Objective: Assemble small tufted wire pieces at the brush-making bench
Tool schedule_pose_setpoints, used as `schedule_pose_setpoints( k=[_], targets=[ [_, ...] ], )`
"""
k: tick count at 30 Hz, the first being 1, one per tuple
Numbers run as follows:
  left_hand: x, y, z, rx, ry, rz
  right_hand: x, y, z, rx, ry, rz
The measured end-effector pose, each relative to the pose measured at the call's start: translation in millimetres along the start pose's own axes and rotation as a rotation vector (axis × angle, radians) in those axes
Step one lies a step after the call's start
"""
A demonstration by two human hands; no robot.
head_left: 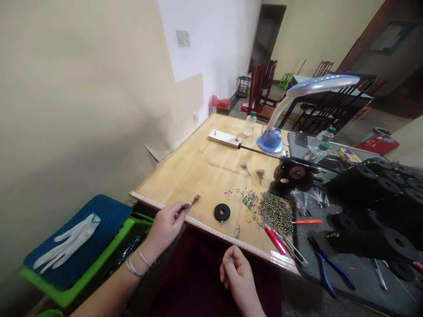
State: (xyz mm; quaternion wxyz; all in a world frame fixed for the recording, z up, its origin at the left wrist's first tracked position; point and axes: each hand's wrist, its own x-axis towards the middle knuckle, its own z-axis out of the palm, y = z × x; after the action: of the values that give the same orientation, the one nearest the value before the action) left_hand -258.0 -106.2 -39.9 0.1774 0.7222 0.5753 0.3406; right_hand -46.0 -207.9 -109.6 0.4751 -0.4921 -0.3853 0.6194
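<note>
My left hand [170, 222] is over the table's front edge, thumb and forefinger pinched together. A small dark grey piece [187, 206] shows at its fingertips, and I cannot make out what it is. Just beyond them lies a small bundle with an orange band [196, 199]. My right hand [235, 269] is closed in front of the edge, fingers curled; whatever they may hold is hidden. Between and beyond the hands lies a flat black spool [218, 217]. A small metal swivel-like piece [238, 232] rests near the edge, by my right hand.
Colourful beads [250, 200] and a heap of small black-and-yellow pieces [274, 210] lie right of the spool. Red-handled tweezers [276, 241], blue pliers [325, 264] and black rolls [373, 229] are further right. A desk lamp [271, 140] stands behind. A white glove [68, 240] lies left.
</note>
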Motion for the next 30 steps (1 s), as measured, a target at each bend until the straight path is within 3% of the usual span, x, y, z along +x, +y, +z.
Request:
schedule_pose_setpoints(
  k=[3,6,10,13,16,17,18,20,21,23,26,30],
  targets=[
    [29.1,-25.7,-16.5,0.269,0.095,0.087,0.2,-2.4,0.7,0.038,0.021,-0.007],
    [49.4,-40.7,-20.8,0.459,0.043,0.082,0.9,-2.9,1.3,0.046,0.047,-0.012],
    [62.2,-43.8,-17.6,0.533,-0.086,0.055,0.2,-1.7,0.4,0.005,0.087,-0.056],
    [59.4,-32.2,-19.5,0.519,-0.033,0.08,-0.3,0.4,-1.7,-0.042,0.111,-0.085],
    [38.4,-5.3,-17.9,0.355,0.098,0.107,0.8,1.6,-3.3,-0.122,0.119,-0.142],
    [27.4,6.0,-14.0,0.236,0.073,0.085,1.5,1.5,-3.5,-0.151,0.122,-0.167],
    [15.2,17.3,-7.9,0.086,-0.01,0.033,2.1,1.0,-3.5,-0.177,0.127,-0.191],
    [-9.3,37.3,9.6,-0.256,-0.343,-0.125,2.8,-0.7,-3.1,-0.221,0.135,-0.233],
    [-19.9,44.9,19.6,-0.401,-0.455,-0.205,2.7,-1.6,-2.9,-0.24,0.135,-0.251],
    [-34.6,54.2,38.1,-0.594,-0.54,-0.31,1.7,-2.9,-2.9,-0.276,0.121,-0.281],
    [-40.2,56.4,53.2,-0.717,-0.521,-0.37,-0.7,-2.8,-3.9,-0.312,0.106,-0.301],
    [-33.7,51.4,52.0,-0.724,-0.433,-0.414,-1.8,-2.3,-7.3,-0.352,0.134,-0.312]
  ],
)
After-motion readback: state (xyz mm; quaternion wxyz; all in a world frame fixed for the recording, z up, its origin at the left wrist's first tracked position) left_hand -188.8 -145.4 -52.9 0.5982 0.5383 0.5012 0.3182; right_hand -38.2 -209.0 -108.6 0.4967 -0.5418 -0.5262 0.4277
